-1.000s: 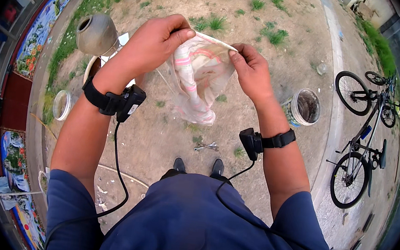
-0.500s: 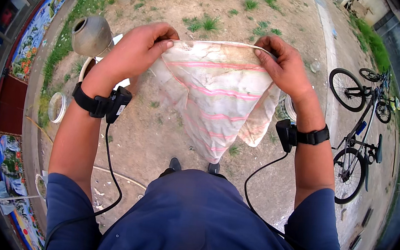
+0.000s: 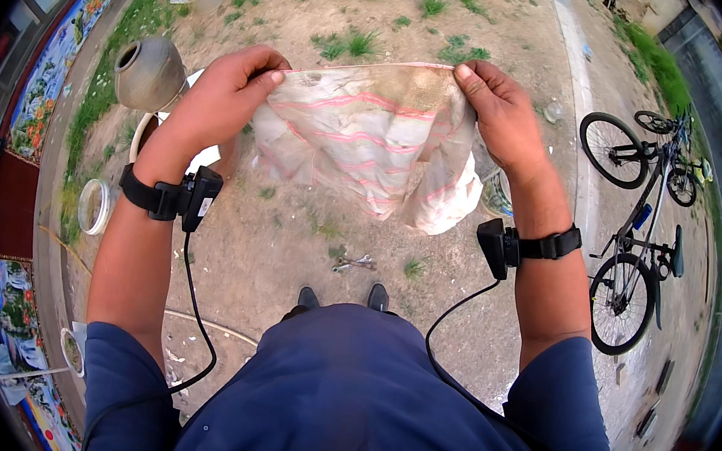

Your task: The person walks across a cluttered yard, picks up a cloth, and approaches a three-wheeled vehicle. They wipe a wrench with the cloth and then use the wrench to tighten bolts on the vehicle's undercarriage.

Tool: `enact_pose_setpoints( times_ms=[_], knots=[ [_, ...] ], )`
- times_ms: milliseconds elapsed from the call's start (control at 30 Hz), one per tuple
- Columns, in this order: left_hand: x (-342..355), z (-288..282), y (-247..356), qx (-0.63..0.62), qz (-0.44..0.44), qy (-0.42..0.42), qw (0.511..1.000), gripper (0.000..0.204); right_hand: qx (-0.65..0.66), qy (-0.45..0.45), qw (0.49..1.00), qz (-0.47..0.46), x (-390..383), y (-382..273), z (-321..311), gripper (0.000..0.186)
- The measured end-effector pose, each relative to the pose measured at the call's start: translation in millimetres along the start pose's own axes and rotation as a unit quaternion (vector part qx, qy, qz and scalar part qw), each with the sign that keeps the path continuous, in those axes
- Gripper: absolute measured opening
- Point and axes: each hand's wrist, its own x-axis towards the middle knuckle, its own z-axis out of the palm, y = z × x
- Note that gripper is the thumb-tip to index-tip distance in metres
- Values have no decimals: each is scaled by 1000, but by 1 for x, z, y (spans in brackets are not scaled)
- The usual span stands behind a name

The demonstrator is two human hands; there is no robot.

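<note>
A thin, stained white cloth [image 3: 358, 128] with pink stripes is stretched between my hands above the ground. Whether it is a sack or a single sheet, I cannot tell. My left hand [image 3: 227, 93] pinches its upper left corner between thumb and fingers. At the upper right, my right hand [image 3: 505, 113] grips the top edge, thumb in front. The lower part hangs in loose folds, bunched more on the right. Brown stains mark the upper right of the cloth. Both wrists carry black straps with small devices and cables.
A grey clay jar [image 3: 150, 73] stands left, beyond a partly hidden round container. A white bucket [image 3: 95, 206] sits further left. Metal tools, seemingly wrenches [image 3: 355, 264], lie before my shoes [image 3: 378, 297]. A bicycle [image 3: 642, 229] stands right. A hose [image 3: 214, 326] crosses the dirt.
The cloth's lower end has swung up and away from me, and its right side has bunched. The tools on the ground now show. My hands have shifted slightly left, still gripping.
</note>
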Motion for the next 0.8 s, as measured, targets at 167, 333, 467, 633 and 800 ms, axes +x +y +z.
enact_pose_setpoints(
  times_ms=[167, 333, 467, 633, 800],
  knots=[
    [-6, 4, -21, -137, -33, 40, 989, 17, -73, -59, 996, -2, -3, -12, 3, 32],
    [-14, 3, -7, -245, -40, 47, 968, 20, -39, -77, 996, -34, -5, -13, -2, 32],
    [-23, 4, -8, -243, -45, 15, 969, 24, 43, -70, 997, 13, -12, -20, 9, 31],
    [-5, 60, 41, -176, 149, 16, 973, 33, 126, -133, 982, 42, -15, -31, 32, 31],
    [-7, 87, 54, -251, 85, 28, 964, 26, 137, -133, 982, 5, -24, -28, 35, 28]
  ],
)
